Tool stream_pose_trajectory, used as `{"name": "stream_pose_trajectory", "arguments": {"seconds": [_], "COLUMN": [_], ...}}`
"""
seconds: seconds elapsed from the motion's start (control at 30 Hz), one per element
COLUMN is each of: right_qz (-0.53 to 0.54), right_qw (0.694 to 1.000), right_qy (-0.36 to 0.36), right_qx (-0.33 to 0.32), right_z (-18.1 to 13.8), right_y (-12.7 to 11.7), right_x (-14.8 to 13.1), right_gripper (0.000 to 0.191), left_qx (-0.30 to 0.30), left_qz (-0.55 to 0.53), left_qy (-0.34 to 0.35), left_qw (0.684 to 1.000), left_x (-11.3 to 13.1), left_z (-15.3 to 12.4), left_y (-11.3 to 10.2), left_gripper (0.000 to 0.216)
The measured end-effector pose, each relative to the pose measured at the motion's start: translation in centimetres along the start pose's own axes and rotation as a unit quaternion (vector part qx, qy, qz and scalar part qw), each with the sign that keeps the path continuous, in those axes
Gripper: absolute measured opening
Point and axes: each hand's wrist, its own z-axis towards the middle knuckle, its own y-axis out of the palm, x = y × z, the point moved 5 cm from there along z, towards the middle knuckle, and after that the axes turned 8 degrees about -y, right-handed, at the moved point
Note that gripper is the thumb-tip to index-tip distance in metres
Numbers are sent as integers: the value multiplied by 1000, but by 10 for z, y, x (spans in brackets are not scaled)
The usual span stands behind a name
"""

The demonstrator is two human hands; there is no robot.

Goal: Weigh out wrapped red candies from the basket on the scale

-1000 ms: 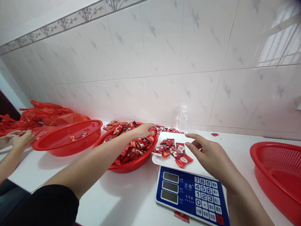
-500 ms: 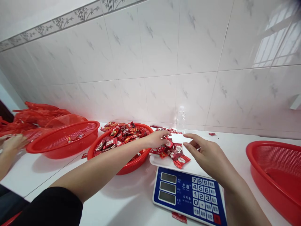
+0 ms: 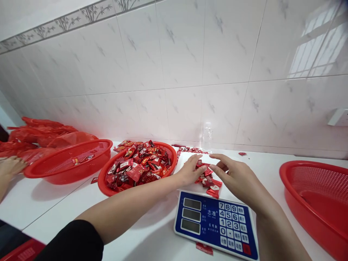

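Note:
A blue-faced electronic scale [image 3: 217,224] with a white pan stands in front of me. A small heap of red wrapped candies [image 3: 210,179] lies on the pan. My left hand [image 3: 190,172] rests flat on the heap's left side, fingers spread. On the heap's right side is my right hand [image 3: 235,177], fingers apart and curved toward the candies. Neither hand visibly grips a candy. To the left of the scale sits a red basket [image 3: 107,185] heaped with the same candies [image 3: 138,166].
A second red basket [image 3: 67,170] with a few candies stands further left, red plastic bags [image 3: 40,136] behind it. Another person's hand [image 3: 9,166] is at the left edge. A large red basket [image 3: 312,203] sits at the right. Loose candies [image 3: 190,149] lie by the wall.
My left hand has left the candy basket and moved right onto the heap on the scale pan. My right hand stayed by the heap. The view has shifted slightly.

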Motion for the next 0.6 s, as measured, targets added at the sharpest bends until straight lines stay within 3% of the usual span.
{"name": "stream_pose_trajectory", "arguments": {"seconds": [0.07,0.23,0.4,0.6], "right_qz": [-12,-45,-72,-78], "right_qw": [999,985,982,981], "right_qy": [9,3,6,6], "right_qx": [-38,-165,-174,-179], "right_z": [-1,-2,1,3], "right_y": [2,22,42,48], "right_x": [6,22,31,32], "right_gripper": [33,51,72,70], "left_qx": [27,20,131,191], "left_qz": [12,3,-152,-253], "left_qy": [-25,-68,-33,-19], "left_qw": [999,997,979,948], "left_x": [-8,-16,-4,-11], "left_z": [1,-15,-54,-96], "left_y": [-9,-19,-28,-14], "left_gripper": [55,54,44,28]}}
